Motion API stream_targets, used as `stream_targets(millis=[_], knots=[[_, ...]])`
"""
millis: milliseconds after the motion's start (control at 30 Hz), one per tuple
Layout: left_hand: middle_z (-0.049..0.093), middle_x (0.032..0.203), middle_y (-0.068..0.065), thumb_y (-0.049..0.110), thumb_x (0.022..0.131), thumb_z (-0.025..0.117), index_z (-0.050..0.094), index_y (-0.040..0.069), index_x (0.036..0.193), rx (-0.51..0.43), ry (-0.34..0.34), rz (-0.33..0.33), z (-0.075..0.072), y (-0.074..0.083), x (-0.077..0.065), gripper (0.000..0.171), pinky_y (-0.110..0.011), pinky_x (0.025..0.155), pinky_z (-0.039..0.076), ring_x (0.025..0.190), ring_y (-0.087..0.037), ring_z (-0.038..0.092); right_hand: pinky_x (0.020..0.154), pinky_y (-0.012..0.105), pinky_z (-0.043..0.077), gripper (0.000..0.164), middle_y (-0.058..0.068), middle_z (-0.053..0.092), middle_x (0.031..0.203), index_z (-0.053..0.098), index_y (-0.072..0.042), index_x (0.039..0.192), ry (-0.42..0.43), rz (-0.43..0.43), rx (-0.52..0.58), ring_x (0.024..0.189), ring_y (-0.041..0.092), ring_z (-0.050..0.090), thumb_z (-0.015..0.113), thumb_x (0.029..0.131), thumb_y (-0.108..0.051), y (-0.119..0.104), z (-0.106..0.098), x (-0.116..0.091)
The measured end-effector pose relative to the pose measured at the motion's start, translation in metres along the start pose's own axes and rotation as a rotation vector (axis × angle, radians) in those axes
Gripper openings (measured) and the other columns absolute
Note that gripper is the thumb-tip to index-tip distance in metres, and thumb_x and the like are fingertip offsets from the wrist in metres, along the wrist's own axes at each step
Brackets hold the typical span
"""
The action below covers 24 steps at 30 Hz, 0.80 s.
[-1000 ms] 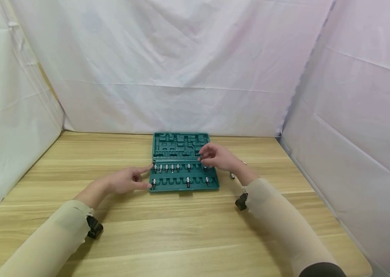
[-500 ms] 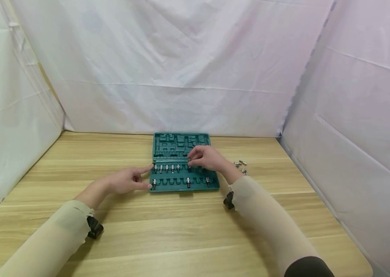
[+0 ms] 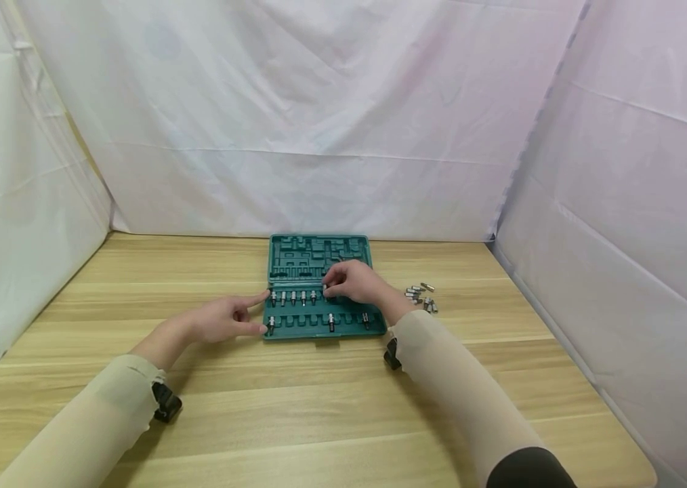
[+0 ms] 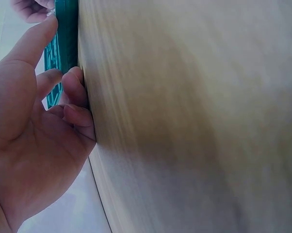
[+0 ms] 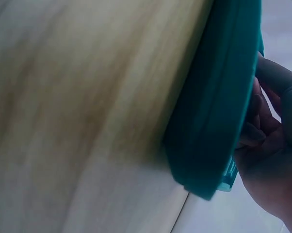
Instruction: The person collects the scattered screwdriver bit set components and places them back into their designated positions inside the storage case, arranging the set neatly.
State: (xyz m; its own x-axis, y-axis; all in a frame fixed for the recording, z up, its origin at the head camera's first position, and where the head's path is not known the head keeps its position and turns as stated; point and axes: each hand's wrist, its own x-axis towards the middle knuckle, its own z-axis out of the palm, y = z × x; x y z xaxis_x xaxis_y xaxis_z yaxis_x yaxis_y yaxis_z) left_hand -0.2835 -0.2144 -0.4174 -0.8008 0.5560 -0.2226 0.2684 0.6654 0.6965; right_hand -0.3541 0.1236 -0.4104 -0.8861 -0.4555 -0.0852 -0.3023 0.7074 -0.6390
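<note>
A green plastic case [image 3: 287,333] lies unfolded on the table. Small bit sockets [image 3: 303,297] stand in its back row, with a few more, such as one bit socket [image 3: 331,322], along the front row. My right hand [image 3: 356,281] pinches a bit socket [image 3: 324,288] over the back row; the palm hides the slots to its right. At the case's left side, my left hand [image 3: 224,318] spreads thumb and forefinger against the edge. In the left wrist view its thumb [image 4: 32,41] touches the case wall [image 4: 67,39], the other fingers loosely bent. The right wrist view hides the pinched socket.
Several loose bit sockets [image 3: 429,305] lie in a cluster on the table to the right of the case. The moulded lid [image 3: 274,254] lies back towards the white cloth wall [image 3: 319,149]. The wooden table [image 3: 295,407] extends in front.
My right hand has moved left along the back row and down with the bit socket, uncovering the loose sockets on the right. My left hand stays in place.
</note>
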Motion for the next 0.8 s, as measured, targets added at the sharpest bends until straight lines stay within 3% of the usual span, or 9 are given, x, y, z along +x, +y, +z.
stream_targets(millis=[333, 800], knots=[[0.055, 0.084, -0.002, 0.043, 0.105, 0.076, 0.026, 0.018, 0.176, -0.003, 0.000, -0.009, 0.0001, 0.0004, 0.0000, 0.090, -0.030, 0.067, 0.041, 0.075, -0.018, 0.046, 0.089, 0.039, 0.057, 0.025, -0.001, 0.076, 0.114, 0.082, -0.023, 0.127, -0.040, -0.020, -0.056, 0.101, 0.016, 0.068, 0.080, 0.104, -0.030, 0.0035, 0.0011, 0.0033], [0.052, 0.080, -0.001, 0.041, 0.106, 0.075, 0.026, 0.017, 0.176, -0.007, -0.009, -0.001, -0.0001, 0.0037, -0.0012, 0.089, -0.030, 0.066, 0.039, 0.073, -0.018, 0.044, 0.094, 0.040, 0.058, 0.015, -0.001, 0.077, 0.114, 0.083, -0.024, 0.118, -0.052, -0.035, -0.031, 0.105, 0.016, 0.070, 0.081, 0.103, -0.028, 0.0048, 0.0003, 0.0024]])
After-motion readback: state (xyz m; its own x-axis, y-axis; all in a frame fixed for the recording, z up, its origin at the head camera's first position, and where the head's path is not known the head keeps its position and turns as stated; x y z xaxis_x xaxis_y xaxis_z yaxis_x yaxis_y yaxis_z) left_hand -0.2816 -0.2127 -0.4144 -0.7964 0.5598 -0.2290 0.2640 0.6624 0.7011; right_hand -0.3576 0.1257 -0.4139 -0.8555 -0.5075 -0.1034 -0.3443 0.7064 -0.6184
